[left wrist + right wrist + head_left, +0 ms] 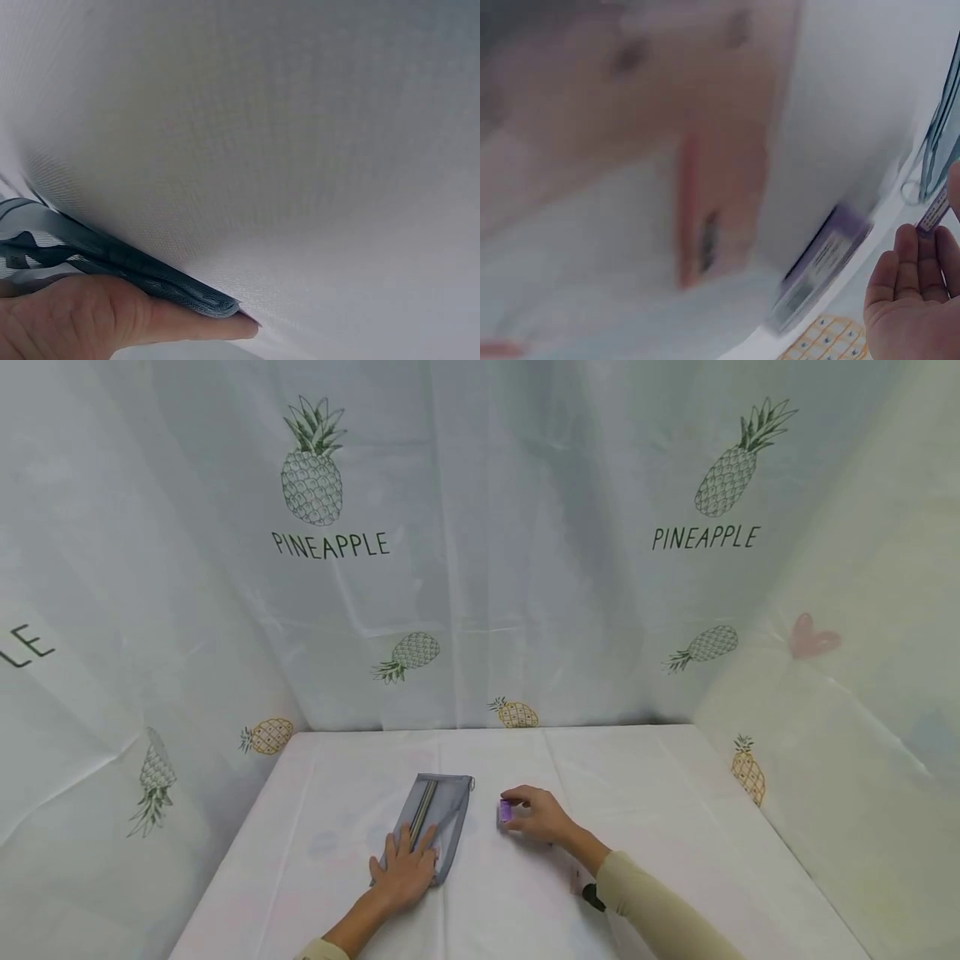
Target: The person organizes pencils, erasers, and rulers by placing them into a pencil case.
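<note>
A grey mesh zip pouch (452,814) lies flat on the table, its zipper running lengthwise and a small ring at its far right corner. My left hand (405,875) rests on the pouch's near end with fingers spread; in the left wrist view the thumb lies along the edge of the pouch (150,274). To the right of the pouch, my right hand (542,814) pinches a small purple block (506,811) between thumb and fingers. Printed white labelling shows on this block (933,213) in the right wrist view, though its kind is unclear.
Under the right forearm lie a pinkish item (576,881) and a black item (592,897), both partly hidden. The right wrist view shows a purple labelled box (821,266) and a blurred pink box (724,210). Pineapple-printed curtains (480,568) enclose the white-covered table (337,785).
</note>
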Tool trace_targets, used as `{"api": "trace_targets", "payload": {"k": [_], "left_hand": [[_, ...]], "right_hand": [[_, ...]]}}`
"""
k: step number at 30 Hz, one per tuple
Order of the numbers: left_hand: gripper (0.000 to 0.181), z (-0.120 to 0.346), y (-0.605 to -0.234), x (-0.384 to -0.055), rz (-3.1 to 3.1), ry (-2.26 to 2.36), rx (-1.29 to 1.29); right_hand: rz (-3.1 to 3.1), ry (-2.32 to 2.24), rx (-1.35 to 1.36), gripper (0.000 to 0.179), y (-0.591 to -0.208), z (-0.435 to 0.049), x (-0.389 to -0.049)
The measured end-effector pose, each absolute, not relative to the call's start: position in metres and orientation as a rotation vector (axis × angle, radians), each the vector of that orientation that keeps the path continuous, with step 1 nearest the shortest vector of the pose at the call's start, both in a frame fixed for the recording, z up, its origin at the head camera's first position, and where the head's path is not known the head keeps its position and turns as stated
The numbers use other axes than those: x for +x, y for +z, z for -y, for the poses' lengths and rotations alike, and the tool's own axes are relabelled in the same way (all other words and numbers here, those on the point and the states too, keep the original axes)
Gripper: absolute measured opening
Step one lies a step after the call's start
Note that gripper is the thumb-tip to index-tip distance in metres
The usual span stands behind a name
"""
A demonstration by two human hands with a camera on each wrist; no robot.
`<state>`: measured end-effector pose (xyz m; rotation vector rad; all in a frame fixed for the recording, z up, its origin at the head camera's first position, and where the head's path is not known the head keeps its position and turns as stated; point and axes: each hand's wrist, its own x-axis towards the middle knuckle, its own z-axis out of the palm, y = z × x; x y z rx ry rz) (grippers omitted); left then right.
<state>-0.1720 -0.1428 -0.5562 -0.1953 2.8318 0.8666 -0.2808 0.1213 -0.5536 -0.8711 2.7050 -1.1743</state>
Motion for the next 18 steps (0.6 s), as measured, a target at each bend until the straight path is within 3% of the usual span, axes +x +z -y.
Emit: {"api": "trace_targets", "payload": {"k": [18], "left_hand": [[0.051, 0.146, -0.553, -0.168, -2.872, 0.919, -0.182]], "right_hand": [[-2.604, -1.158, -1.174, 0.044, -0.557, -0.061, -0.256]]}}
